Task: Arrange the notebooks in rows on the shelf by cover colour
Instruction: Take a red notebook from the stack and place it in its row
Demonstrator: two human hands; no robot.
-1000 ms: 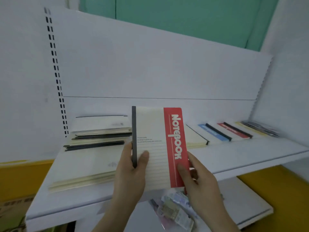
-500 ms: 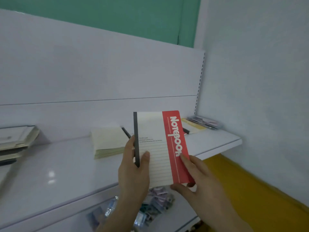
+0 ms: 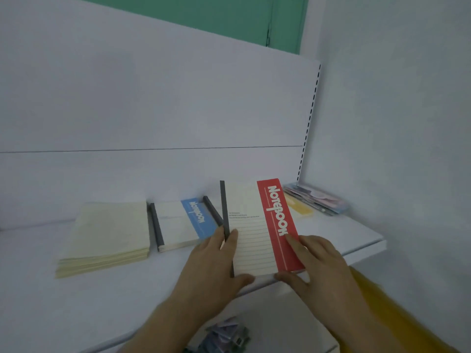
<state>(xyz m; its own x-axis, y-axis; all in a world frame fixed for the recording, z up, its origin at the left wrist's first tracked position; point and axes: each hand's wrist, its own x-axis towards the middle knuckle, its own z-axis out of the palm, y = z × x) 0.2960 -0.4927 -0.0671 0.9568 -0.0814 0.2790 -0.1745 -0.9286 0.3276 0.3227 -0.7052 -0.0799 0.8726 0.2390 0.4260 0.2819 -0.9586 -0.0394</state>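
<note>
White shelving fills the view: a white shelf with a slotted back panel, green wall above, yellow floor below right. I hold the red-banded notebook with both hands at the front edge of the shelf, cover facing me. My left hand grips the dark spine edge, thumb on the cover and fingers wrapped behind; my right hand pinches the lower right corner, fingertips on the red band and thumb under the bottom edge. The notebook's long axis runs away from me, toward the back panel, tilted slightly left at the top. On the shelf lie a cream stack at left, a blue-banded notebook just beside it, a dark spine partly hidden behind the held notebook, a yellow cover and a mixed pile in the right corner. The relation that governs placement: the matching slot appears to lie directly behind the held notebook, between the blue and yellow covers, so I judge a forward lay-down is required. Both hands are equally near; whether a red cover lies there I cannot tell.
</note>
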